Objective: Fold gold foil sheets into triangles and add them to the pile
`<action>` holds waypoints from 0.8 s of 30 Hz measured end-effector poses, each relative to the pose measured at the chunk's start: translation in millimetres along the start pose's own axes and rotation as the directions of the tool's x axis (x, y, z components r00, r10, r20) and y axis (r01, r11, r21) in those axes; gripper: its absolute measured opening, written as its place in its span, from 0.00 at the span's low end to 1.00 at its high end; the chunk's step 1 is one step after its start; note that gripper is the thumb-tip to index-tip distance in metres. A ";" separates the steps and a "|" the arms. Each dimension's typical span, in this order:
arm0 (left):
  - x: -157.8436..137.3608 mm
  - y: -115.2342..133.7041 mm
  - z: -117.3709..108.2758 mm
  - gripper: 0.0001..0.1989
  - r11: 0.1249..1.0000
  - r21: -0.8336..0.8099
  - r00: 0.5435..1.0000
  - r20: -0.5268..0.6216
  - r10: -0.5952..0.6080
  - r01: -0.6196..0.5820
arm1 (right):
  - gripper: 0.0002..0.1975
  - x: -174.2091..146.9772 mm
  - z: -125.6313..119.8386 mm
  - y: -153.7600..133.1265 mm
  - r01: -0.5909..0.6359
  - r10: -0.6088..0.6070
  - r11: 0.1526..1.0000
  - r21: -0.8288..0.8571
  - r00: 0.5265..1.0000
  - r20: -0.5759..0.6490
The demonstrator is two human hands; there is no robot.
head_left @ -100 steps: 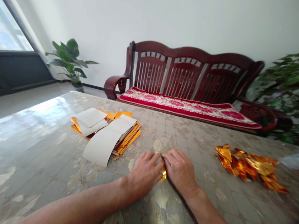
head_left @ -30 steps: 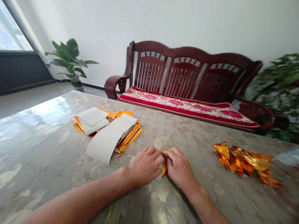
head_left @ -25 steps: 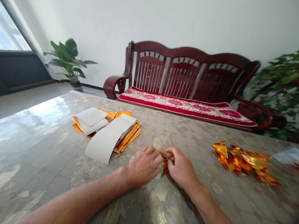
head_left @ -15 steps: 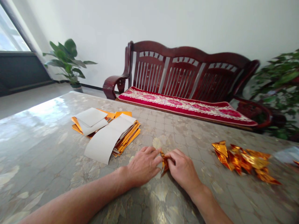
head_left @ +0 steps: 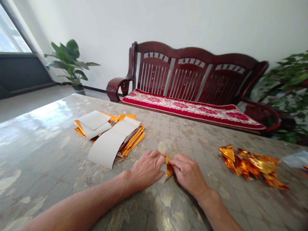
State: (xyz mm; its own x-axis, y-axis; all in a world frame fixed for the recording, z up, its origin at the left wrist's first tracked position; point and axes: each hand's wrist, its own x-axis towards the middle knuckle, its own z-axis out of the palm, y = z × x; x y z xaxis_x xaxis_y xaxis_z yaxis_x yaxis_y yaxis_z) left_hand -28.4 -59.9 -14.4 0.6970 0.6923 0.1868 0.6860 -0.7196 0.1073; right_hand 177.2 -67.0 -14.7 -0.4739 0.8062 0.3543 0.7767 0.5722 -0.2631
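Between my two hands, on the table, is a small sheet of gold foil paper (head_left: 169,171), partly folded, with a pale underside showing near my left thumb. My left hand (head_left: 149,170) lies low over its left part, fingers bent and pressed together, with thumb and forefinger holding it against the tabletop. The thumb and forefinger of my right hand (head_left: 189,173) pinch the right edge of the foil; the other fingers are curled in. Much of the paper is hidden under the hands.
A stack of gold foil paper (head_left: 131,141) with white backs lies to the left on the patterned table (head_left: 72,199). Several folded gold foil pieces (head_left: 250,162) are heaped at the right, near a clear plastic bag (head_left: 295,159). Behind the table stands a dark wooden bench (head_left: 185,73).
The foil paper has turned in my fingers, so more of its shiny gold face and pale underside show. My right hand has shifted slightly; my left hand has hardly moved.
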 end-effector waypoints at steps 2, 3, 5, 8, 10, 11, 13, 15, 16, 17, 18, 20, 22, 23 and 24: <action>-0.1 0.0 -0.2 0.14 1.000 -0.011 1.000 0.001 -0.006 0.006 | 0.12 0.7 -1.1 -0.9 0.022 -0.022 0.999 -0.025 1.000 0.006; -0.2 0.1 -0.6 0.15 1.000 -0.019 1.000 0.000 -0.010 0.010 | 0.12 1.2 -1.5 -1.4 0.033 -0.033 0.999 -0.039 0.999 0.008; -0.2 0.5 -2.0 0.19 0.999 -0.034 1.000 -0.009 -0.021 0.020 | 0.12 2.2 -1.8 -2.0 0.054 -0.054 0.996 -0.065 0.999 0.010; 0.0 1.4 -4.2 0.24 0.999 -0.044 1.000 -0.022 -0.022 0.021 | 0.12 2.9 -1.6 -1.8 0.077 -0.076 0.993 -0.085 0.997 0.011; 0.0 1.8 -5.3 0.22 0.999 -0.034 1.000 -0.025 -0.008 0.007 | 0.12 2.8 -1.9 -0.7 0.093 -0.093 0.993 -0.076 0.996 0.011; 0.0 1.9 -5.5 0.21 1.000 -0.027 1.000 -0.026 0.003 -0.004 | 0.12 2.5 -2.3 0.1 0.102 -0.101 0.993 -0.065 0.995 0.009; -0.2 1.6 -5.1 0.18 1.000 -0.009 0.999 -0.030 0.025 -0.025 | 0.13 1.8 -3.4 2.3 0.113 -0.113 0.993 -0.032 0.994 -0.002; -0.5 1.0 -3.9 0.17 0.999 0.012 0.998 -0.037 0.041 -0.041 | 0.14 1.3 -4.1 5.1 0.105 -0.105 0.994 0.011 0.994 -0.022; -0.6 0.6 -3.1 0.17 0.999 0.022 0.998 -0.040 0.045 -0.044 | 0.15 1.1 -4.1 6.5 0.097 -0.096 0.995 0.032 0.995 -0.031; -0.6 0.2 -2.2 0.17 0.998 0.031 0.998 -0.044 0.048 -0.046 | 0.15 1.0 -3.8 8.0 0.087 -0.085 0.995 0.051 0.996 -0.037; -0.6 -0.3 -1.4 0.17 0.998 0.039 0.998 -0.047 0.050 -0.048 | 0.16 1.0 -3.3 9.4 0.075 -0.073 0.995 0.066 0.997 -0.040; -0.5 -1.1 0.1 0.17 0.997 0.052 0.997 -0.054 0.054 -0.051 | 0.17 1.1 -1.9 12.1 0.056 -0.053 0.995 0.088 0.998 -0.036; -0.2 -1.5 1.1 0.16 0.997 0.061 0.997 -0.056 0.057 -0.054 | 0.18 1.2 -1.0 14.6 0.039 -0.037 0.994 0.103 0.999 -0.027; -0.1 -1.5 1.3 0.16 0.996 0.065 0.997 -0.056 0.057 -0.054 | 0.18 1.3 -1.0 15.8 0.034 -0.032 0.994 0.107 0.999 -0.023; 0.1 -1.5 1.4 0.16 0.996 0.067 0.997 -0.055 0.058 -0.054 | 0.19 1.4 -1.3 16.8 0.035 -0.034 0.993 0.110 0.999 -0.018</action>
State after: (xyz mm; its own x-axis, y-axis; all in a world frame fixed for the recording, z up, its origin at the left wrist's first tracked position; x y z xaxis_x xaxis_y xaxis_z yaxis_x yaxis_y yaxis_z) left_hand -29.1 -58.7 -15.9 0.7228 0.6455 0.2465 0.6597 -0.7509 0.0318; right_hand 190.1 -56.5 -17.5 -0.4922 0.7837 0.3789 0.7093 0.6134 -0.3474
